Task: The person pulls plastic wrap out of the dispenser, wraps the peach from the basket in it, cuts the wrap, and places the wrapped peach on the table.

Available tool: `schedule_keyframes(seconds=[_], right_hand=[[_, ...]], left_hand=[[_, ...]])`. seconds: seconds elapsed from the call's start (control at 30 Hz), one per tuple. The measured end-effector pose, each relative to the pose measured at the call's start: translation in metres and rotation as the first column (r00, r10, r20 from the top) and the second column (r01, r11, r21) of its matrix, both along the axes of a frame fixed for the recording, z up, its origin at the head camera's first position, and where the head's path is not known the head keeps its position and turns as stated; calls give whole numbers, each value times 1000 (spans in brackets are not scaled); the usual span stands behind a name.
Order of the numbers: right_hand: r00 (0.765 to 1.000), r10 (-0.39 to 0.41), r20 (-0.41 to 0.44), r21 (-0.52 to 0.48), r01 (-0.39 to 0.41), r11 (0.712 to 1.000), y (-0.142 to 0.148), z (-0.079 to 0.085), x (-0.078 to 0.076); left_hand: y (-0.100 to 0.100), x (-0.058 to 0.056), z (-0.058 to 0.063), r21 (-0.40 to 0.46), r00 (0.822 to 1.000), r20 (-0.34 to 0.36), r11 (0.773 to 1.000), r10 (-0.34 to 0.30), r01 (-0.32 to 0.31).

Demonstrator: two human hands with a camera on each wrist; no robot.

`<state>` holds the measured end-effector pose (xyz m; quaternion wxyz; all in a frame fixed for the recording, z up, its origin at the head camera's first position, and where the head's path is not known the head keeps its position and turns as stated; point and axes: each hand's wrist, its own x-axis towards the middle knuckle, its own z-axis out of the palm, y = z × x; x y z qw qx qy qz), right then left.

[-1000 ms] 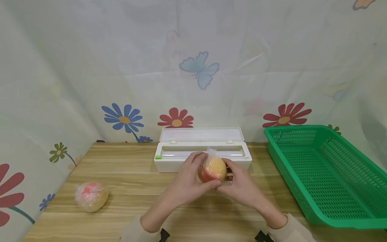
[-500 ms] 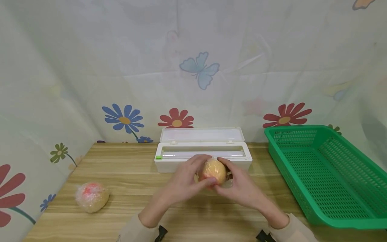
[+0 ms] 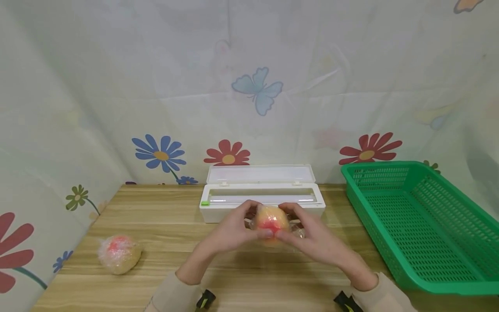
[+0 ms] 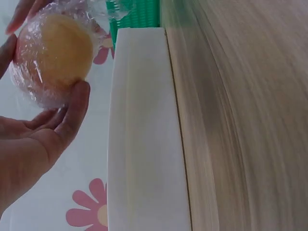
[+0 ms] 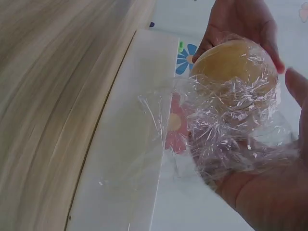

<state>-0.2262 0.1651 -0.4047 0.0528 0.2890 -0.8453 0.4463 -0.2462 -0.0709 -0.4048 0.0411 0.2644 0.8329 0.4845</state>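
Observation:
A round yellow-and-red fruit (image 3: 271,220), peach- or apple-like, is wrapped in clear cling film and held off the table in front of a white film dispenser. My left hand (image 3: 234,229) grips it from the left, thumb on the near face. From the right, my right hand (image 3: 312,232) holds the wrapped fruit, thumb tip close to the left one. Loose crumpled cling film (image 5: 226,125) spreads from the fruit over the right fingers and trails past them in the right wrist view. A second wrapped fruit (image 3: 120,255) lies on the table at the left.
The white dispenser (image 3: 261,212) stands at the table's back with its lid (image 3: 260,173) raised and a film roll inside. At the right sits a green plastic basket (image 3: 372,225). A flower-printed curtain (image 3: 175,86) hangs behind the wooden table (image 3: 167,234).
Between my hands the fruit has been turned, so the twisted film tuft no longer points up and the red patch faces the head camera. It has shifted slightly left.

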Motion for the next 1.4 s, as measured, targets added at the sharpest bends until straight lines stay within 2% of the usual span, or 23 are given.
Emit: schedule_keyframes(seconds=[0.07, 0.1, 0.13, 0.2, 0.27, 0.33, 0.4, 0.47, 0.57, 0.7, 0.8, 0.9, 1.03, 1.13, 1.23, 1.33, 1.4], right_hand=[[992, -50, -115, 3, 51, 999, 0, 0, -1], [980, -87, -179, -16, 86, 996, 0, 0, -1], [961, -131, -243, -47, 123, 991, 0, 1, 0], [904, -208, -373, -118, 176, 977, -2, 2, 1], [847, -243, -474, -173, 181, 968, -4, 4, 3], [813, -234, -533, -190, 155, 970, -8, 4, 7], [824, -195, -532, -176, 118, 977, -12, 5, 11], [853, -166, -495, -166, 95, 981, -16, 4, 14], [924, -146, -353, -186, 84, 979, -21, 4, 16], [965, -151, -215, -270, 90, 959, -22, 4, 15], [977, -140, -162, -313, 84, 946, -20, 3, 13], [984, -125, -130, -316, 79, 946, -18, 2, 12], [994, -74, -81, -303, 46, 952, -16, 0, 11], [998, -33, -53, -292, 16, 956, -16, 1, 11], [998, -32, -59, -276, 15, 961, -16, 1, 12], [997, -35, -73, -285, 13, 958, -16, 2, 14], [996, -48, -79, -289, 23, 957, -15, 2, 14]], left_hand=[[-1, -1, 0, 10, 998, 4, 998, 63, -63], [-1, -2, -1, 16, 995, 3, 995, 100, -100], [-2, -2, -1, 24, 991, 0, 990, 137, -137], [-2, -2, 0, 49, 979, -12, 978, 206, -205], [-1, -1, 1, 78, 965, -30, 963, 262, -259], [0, -1, 3, 108, 952, -51, 949, 302, -295], [2, 0, 5, 140, 944, -66, 939, 324, -313], [4, 2, 6, 168, 941, -72, 934, 331, -316], [7, 4, 8, 192, 943, -67, 932, 325, -307], [10, 8, 9, 200, 955, -82, 944, 285, -264], [13, 10, 9, 197, 964, -100, 955, 246, -223], [17, 11, 7, 192, 971, -124, 965, 205, -180], [21, 12, 5, 185, 968, -191, 975, 161, -125], [23, 13, 4, 189, 957, -256, 978, 139, -91], [25, 14, 2, 196, 937, -332, 980, 111, -46], [27, 14, -1, 196, 904, -422, 980, 75, 10], [28, 15, -1, 208, 893, -446, 977, 61, 37]])
